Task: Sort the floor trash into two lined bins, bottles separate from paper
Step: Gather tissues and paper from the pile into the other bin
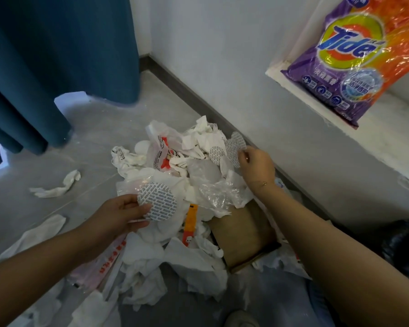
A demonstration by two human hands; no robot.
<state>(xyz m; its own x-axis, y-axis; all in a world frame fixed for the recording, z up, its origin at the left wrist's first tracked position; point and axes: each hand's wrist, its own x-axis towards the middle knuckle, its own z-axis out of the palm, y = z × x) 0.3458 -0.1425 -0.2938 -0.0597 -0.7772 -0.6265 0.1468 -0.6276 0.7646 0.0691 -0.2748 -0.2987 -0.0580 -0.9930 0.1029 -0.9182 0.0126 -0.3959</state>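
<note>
Left hand pinched a round printed paper disc between thumb and fingers, holding it just above the trash pile on the grey floor. Right hand pinched a second printed disc at the pile's far edge, close to the wall; a third disc lay just left of that grip, on crumpled white tissue. Between the two grips sat clear plastic film and a red-printed plastic bag. Below the right grip, a brown cardboard box. An orange wrapper lay just right of the left grip. Loose tissues lay left of it. A detergent bag rested on a ledge above.
</note>
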